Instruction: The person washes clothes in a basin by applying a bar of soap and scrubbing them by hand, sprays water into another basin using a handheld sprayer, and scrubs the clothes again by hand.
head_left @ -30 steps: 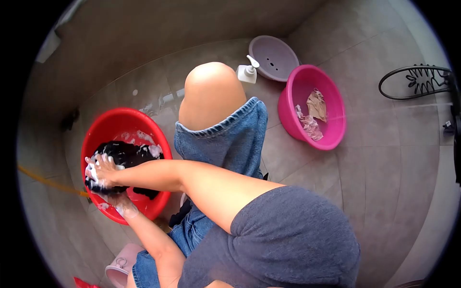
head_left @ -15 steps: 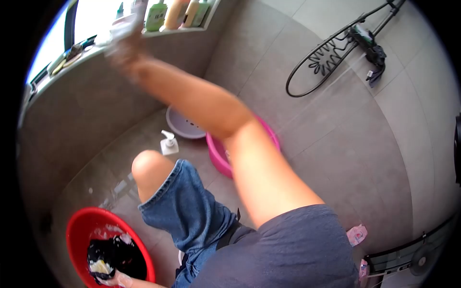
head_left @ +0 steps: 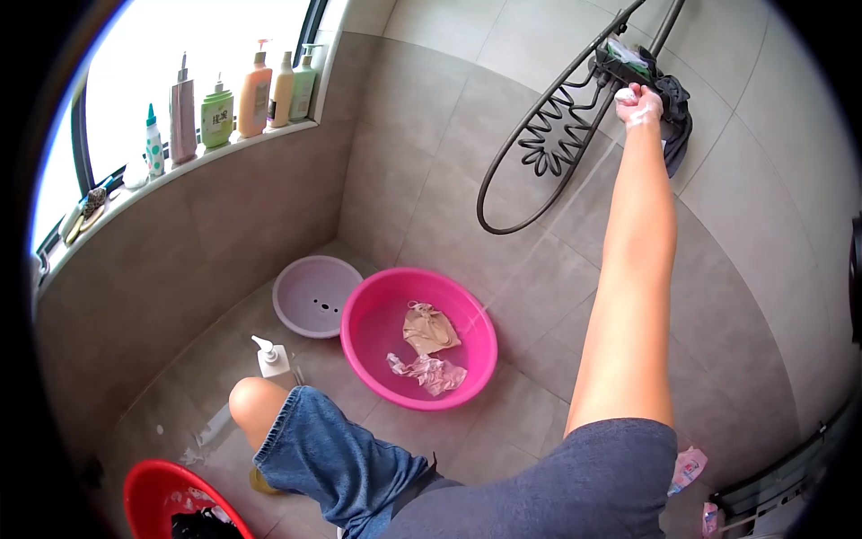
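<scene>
My right hand (head_left: pixel 640 106) is stretched up to the dark shower fixture (head_left: pixel 620 65) on the wall. White foam coats its wrist and fingers, which are curled closed at the fixture's lower side; what they grip, if anything, is hidden. A thin water stream (head_left: pixel 561 211) runs from near this hand down toward the pink basin (head_left: pixel 490 346). Inside that basin lie a beige cloth (head_left: pixel 429 329) and a pale pink cloth (head_left: pixel 435 373). At the lower left, the red basin (head_left: pixel 144 503) holds dark fabric (head_left: pixel 199 525) with suds. My left hand is out of view.
Beside the pink basin sits a lilac basin (head_left: pixel 292 305). A white pump bottle (head_left: pixel 272 357) stands near my knee. Several bottles, including a green one (head_left: pixel 216 117), line the window ledge. A looped black hose (head_left: pixel 485 202) and dark cloth (head_left: pixel 680 126) hang by the fixture.
My right hand has moved from the window ledge across to the shower fixture. The view has shifted, so my left hand, earlier in the red basin holding dark fabric and a pale yellowish piece, is out of sight.
</scene>
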A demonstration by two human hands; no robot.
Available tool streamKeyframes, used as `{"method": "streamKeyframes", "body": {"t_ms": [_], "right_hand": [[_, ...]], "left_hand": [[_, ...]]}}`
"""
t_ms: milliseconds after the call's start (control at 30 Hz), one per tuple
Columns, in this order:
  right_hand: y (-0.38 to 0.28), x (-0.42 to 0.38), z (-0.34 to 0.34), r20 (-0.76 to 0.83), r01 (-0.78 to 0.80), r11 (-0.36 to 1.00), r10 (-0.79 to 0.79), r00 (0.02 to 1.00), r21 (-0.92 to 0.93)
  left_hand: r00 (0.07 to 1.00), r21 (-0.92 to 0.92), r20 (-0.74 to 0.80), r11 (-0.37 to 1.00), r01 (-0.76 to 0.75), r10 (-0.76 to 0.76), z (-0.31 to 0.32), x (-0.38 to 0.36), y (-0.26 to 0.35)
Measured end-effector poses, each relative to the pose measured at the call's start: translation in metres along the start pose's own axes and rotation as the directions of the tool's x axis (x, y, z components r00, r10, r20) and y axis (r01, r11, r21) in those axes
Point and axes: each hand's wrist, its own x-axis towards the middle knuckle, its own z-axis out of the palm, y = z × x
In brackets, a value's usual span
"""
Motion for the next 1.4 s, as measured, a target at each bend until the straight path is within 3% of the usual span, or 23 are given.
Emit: {"method": "streamKeyframes", "body": {"t_ms": [167,200,267,300,333,367,433,467,533,600,700,800,900,1267,1333,1400], "right_hand": [[-0.010,0.021,0.009,0.106,-0.071,0.974,0.049,0.993,0.216],[-0.009,0.015,0.017,0.085,-0.069,0.969,0.050,0.995,0.235],[-0.011,0.016,0.017,0.202,-0.160,0.956,0.111,0.973,0.245],[-0.010,0.016,0.021,0.223,-0.124,0.967,0.073,0.972,0.224],[-0.005,0.096,0.019,0.152,-0.093,0.968,0.059,0.987,0.233],[-0.013,0.103,0.008,0.244,-0.189,0.947,0.124,0.962,0.262],[-0.024,0.080,0.006,0.233,-0.295,0.908,0.231,0.945,0.296],[-0.039,0.060,0.008,0.132,-0.307,0.900,0.279,0.951,0.309],[-0.065,0.016,0.018,-0.027,-0.235,0.946,0.247,0.969,0.224],[-0.076,0.029,0.015,-0.090,-0.201,0.936,0.236,0.968,0.291],[-0.080,0.042,0.000,0.085,-0.193,0.930,0.175,0.981,0.312],[-0.079,0.025,0.010,-0.046,-0.165,0.901,0.200,0.979,0.402],[-0.081,0.024,0.011,0.089,-0.253,0.862,0.238,0.967,0.439],[-0.081,0.035,0.011,0.184,-0.159,0.903,0.091,0.979,0.400],[-0.088,0.051,0.008,0.281,-0.213,0.898,0.105,0.954,0.386],[-0.092,0.085,0.006,0.251,-0.224,0.896,0.132,0.959,0.384]], "left_hand": [[1.000,-0.034,-0.016,0.999,-0.008,0.007,0.000,-0.006,0.012],[1.000,-0.047,-0.023,0.999,-0.009,0.008,-0.002,-0.007,0.013],[0.999,-0.062,-0.033,0.998,-0.007,0.005,-0.007,-0.005,0.018],[0.999,-0.070,-0.039,0.997,-0.009,0.006,-0.012,-0.005,0.020],[0.999,-0.074,-0.046,0.997,-0.016,0.013,-0.018,-0.004,0.024],[0.998,-0.079,-0.054,0.997,-0.019,0.015,-0.024,-0.004,0.026],[0.998,-0.086,-0.062,0.996,-0.029,0.023,-0.031,-0.001,0.029],[0.997,-0.096,-0.068,0.995,-0.028,0.021,-0.035,-0.001,0.030],[0.997,-0.112,-0.080,0.993,-0.023,0.014,-0.041,-0.001,0.032],[0.996,-0.135,-0.090,0.991,-0.016,0.004,-0.043,-0.002,0.031],[0.994,-0.166,-0.108,0.986,-0.011,-0.008,-0.052,-0.002,0.031],[0.992,-0.190,-0.123,0.982,-0.014,-0.010,-0.062,-0.005,0.034],[0.991,-0.210,-0.135,0.978,-0.019,-0.010,-0.070,-0.005,0.037],[0.976,-0.286,-0.218,0.954,-0.090,0.027,-0.125,-0.007,0.060],[0.972,-0.323,-0.233,0.939,-0.114,0.038,-0.144,0.000,0.064],[0.970,-0.387,-0.238,0.912,-0.138,0.045,-0.152,0.001,0.068]]}}
